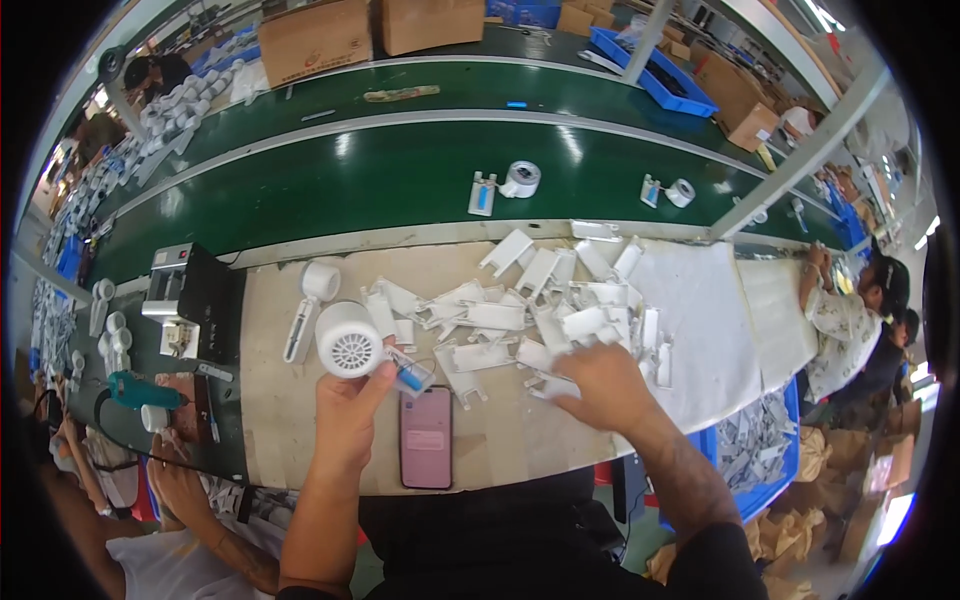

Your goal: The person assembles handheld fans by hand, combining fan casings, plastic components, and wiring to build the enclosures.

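Observation:
My left hand (348,412) is closed around a white handheld fan (350,342), whose round grille faces me. The fan's handle points right, its inside exposed with a blue cell (411,377) and a thin wire. Over the right part of a heap of white plastic handle covers (490,316), my right hand (605,385) reaches with thumb and fingers apart. Its fingertips are slightly blurred, close to one loose cover (545,384); whether they touch it I cannot tell. Behind my left hand lies another white fan (302,325).
A pink phone (427,440) lies before me. To the left stand a black device (190,300) and a teal power tool (143,391). Beyond runs a green conveyor (400,170) carrying fan parts. A blue bin (752,440) sits at right; co-workers (850,320) are on both sides.

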Action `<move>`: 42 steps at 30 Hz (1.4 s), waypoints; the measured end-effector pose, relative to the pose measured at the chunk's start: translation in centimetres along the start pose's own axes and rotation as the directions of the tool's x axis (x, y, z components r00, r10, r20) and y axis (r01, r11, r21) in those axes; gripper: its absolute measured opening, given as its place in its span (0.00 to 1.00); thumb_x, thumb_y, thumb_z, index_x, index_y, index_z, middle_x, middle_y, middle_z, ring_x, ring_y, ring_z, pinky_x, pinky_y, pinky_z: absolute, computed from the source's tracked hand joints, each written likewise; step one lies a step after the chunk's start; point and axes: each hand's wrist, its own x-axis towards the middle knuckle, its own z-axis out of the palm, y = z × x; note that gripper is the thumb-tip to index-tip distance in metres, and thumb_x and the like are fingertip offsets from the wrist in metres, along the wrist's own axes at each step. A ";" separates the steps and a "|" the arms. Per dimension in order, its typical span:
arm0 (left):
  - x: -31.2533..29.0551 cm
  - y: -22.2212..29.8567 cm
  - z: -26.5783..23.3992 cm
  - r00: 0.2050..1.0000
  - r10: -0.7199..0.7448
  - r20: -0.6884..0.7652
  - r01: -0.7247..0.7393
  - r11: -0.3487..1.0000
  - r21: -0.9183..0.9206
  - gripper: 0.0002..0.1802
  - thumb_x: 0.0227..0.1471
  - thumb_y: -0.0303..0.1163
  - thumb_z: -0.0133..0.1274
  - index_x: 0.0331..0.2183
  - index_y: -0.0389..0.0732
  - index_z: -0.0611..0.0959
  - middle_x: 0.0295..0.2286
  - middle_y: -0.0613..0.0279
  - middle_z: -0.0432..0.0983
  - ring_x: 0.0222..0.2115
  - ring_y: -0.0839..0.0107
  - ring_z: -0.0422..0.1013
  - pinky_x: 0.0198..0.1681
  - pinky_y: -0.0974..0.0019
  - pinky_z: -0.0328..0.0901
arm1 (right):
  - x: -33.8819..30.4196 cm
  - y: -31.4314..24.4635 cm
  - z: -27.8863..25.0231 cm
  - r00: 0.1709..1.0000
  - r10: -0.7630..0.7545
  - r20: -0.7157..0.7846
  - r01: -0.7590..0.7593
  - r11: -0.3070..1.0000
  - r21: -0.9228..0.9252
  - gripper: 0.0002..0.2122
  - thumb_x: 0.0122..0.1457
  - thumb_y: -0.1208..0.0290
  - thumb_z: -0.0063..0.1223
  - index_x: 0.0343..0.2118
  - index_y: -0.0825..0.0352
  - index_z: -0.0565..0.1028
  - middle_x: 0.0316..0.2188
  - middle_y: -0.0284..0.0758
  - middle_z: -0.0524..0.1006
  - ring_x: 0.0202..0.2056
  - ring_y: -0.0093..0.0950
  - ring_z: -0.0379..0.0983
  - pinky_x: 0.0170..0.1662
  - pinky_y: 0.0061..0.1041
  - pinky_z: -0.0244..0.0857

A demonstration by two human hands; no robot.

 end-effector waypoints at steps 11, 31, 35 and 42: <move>0.3 -0.7 3.3 0.991 -0.064 0.115 0.091 0.964 -0.250 0.21 0.61 0.32 0.55 0.52 0.31 0.76 0.43 0.57 0.80 0.26 0.81 0.69 0.30 0.75 0.64 | -2.1 -2.3 0.1 0.838 -0.053 -0.543 0.140 0.983 0.120 0.25 0.42 0.72 0.67 0.48 0.64 0.77 0.36 0.31 0.81 0.29 0.30 0.74 0.36 0.29 0.65; -1.4 -0.6 6.4 0.996 0.007 0.084 0.006 0.988 -0.153 0.20 0.58 0.29 0.58 0.51 0.35 0.77 0.42 0.62 0.80 0.28 0.83 0.71 0.28 0.77 0.64 | 2.3 -8.5 -1.3 0.703 -0.068 -0.708 0.201 0.974 0.105 0.27 0.43 0.65 0.70 0.49 0.63 0.79 0.50 0.35 0.78 0.34 0.30 0.71 0.38 0.28 0.64; -1.4 -0.4 6.6 0.995 -0.001 0.102 0.025 0.972 -0.232 0.21 0.56 0.26 0.60 0.52 0.34 0.77 0.41 0.62 0.79 0.34 0.82 0.73 0.31 0.78 0.65 | 2.6 -8.2 -0.4 0.678 -0.089 -0.730 0.215 0.973 0.081 0.27 0.42 0.66 0.71 0.49 0.64 0.79 0.48 0.34 0.78 0.36 0.32 0.70 0.38 0.29 0.64; -1.8 -0.5 7.9 0.996 0.056 0.065 -0.048 0.991 -0.126 0.20 0.55 0.25 0.61 0.49 0.32 0.78 0.42 0.60 0.79 0.34 0.80 0.73 0.31 0.77 0.66 | 2.8 -8.3 1.6 0.649 -0.066 -0.758 0.257 0.957 0.137 0.28 0.39 0.71 0.71 0.48 0.67 0.79 0.39 0.33 0.77 0.33 0.32 0.69 0.36 0.30 0.64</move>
